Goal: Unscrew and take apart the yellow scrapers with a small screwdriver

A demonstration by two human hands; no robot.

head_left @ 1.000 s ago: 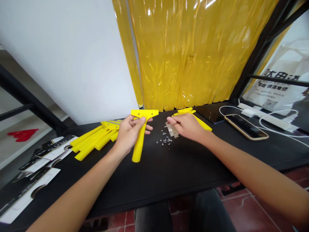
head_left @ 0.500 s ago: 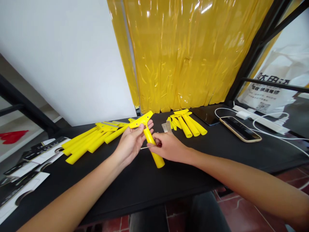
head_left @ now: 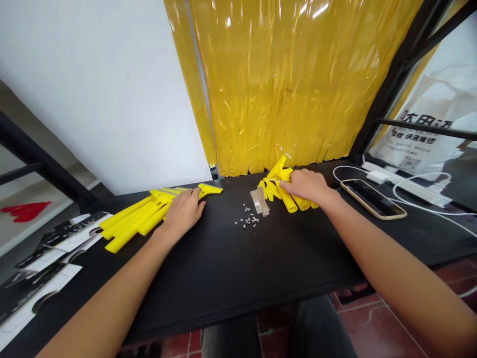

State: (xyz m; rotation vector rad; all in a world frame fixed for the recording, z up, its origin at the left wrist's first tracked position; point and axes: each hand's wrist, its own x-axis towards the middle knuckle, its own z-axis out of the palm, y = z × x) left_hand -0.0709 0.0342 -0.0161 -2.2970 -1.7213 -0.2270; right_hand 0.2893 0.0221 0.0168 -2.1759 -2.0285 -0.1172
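Note:
My left hand (head_left: pixel 184 209) lies closed over the handle of a yellow scraper (head_left: pixel 210 189), whose wide head shows beyond my fingers. It rests at the right side of a fanned pile of yellow scrapers (head_left: pixel 126 219). Farther right, my right hand (head_left: pixel 307 185) grips a yellow scraper body (head_left: pixel 278 168) with its head tilted up, above other yellow handles (head_left: pixel 286 199). A thin screwdriver shaft (head_left: pixel 274 180) sticks out leftward from the same hand; its handle is hidden. Between my hands lie thin metal blades (head_left: pixel 260 201) and several small screws and nuts (head_left: pixel 248 220).
Black-and-white card sleeves (head_left: pixel 55 253) are stacked at the left of the black table (head_left: pixel 231 283). On the right sit a phone (head_left: pixel 372 199), white cables and a power strip (head_left: pixel 406 184). A white panel and yellow plastic curtain (head_left: pixel 279 89) stand behind.
The yellow scraper in front of me has gone left with my left hand onto the pile. My right hand has moved right to the other scrapers, uncovering the screws and blades.

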